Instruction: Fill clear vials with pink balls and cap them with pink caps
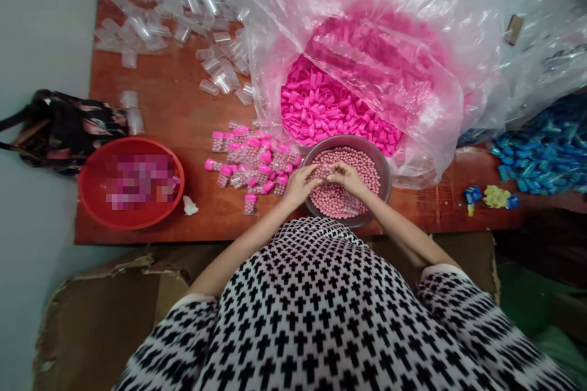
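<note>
Both hands meet over a grey bowl [386, 186] of pink beads [364, 165] near the table's front edge. My left hand [301, 187] is closed at the bowl's left side, its fingers on a small clear plastic container [324, 171] with pink beads in it. My right hand [349, 179] grips the same container from the other side; the fingers partly cover it. Another clear container [351, 204] lies on the beads. Left of the bowl is a pile of bead-filled containers with pink caps [257, 162].
Behind the bowl, a large clear bag [440, 128] holds many pink caps [321, 101]. Empty clear containers [220, 70] lie at the back left. A red basin [87, 189] and a dark flowered bag [68, 125] stand at left. Blue pieces [545, 149] are heaped at right.
</note>
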`<state>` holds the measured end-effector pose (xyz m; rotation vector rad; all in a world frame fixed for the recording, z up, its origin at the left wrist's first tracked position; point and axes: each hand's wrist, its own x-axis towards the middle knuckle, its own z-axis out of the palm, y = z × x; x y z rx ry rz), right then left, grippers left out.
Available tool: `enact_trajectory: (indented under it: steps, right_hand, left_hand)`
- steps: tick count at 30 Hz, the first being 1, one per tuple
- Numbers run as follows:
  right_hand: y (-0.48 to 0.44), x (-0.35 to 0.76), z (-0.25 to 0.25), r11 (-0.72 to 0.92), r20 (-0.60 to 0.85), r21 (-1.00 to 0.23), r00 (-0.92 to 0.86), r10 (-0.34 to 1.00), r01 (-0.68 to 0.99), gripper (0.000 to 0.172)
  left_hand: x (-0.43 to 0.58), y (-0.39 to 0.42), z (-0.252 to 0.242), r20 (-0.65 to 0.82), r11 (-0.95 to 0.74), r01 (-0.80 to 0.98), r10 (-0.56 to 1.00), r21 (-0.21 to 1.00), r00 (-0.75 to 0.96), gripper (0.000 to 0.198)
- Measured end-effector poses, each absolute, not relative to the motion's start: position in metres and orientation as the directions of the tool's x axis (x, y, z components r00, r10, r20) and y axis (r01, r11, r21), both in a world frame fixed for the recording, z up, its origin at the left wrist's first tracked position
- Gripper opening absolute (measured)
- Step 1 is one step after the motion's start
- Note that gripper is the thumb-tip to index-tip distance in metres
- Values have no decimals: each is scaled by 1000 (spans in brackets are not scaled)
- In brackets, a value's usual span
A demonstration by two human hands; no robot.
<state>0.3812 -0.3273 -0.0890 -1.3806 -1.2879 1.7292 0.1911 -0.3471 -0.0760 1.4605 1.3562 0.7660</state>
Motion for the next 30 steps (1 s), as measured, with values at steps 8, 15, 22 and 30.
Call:
enact_trajectory:
  steps: [8,15,22,30]
  right_hand:
    - [-325,395,-40,-61,-167,-964,-407,898,260,47]
    - [-315,407,-19,390,-60,-797,-703,709,461,29]
    - [-323,405,-17,454,-233,-666,-743,628,592,19]
    - [-341,412,-35,311,-297,-670,-627,720,674,18]
  left_hand:
    - [206,-350,-69,-222,169,218,942,961,251,35]
    - [200,-346,-72,-200,155,140,890,978,410,42]
    - [195,-345,-66,-116,-12,265,880,964,460,26]
    - [197,-341,-74,-102,-41,277,870,960,482,23]
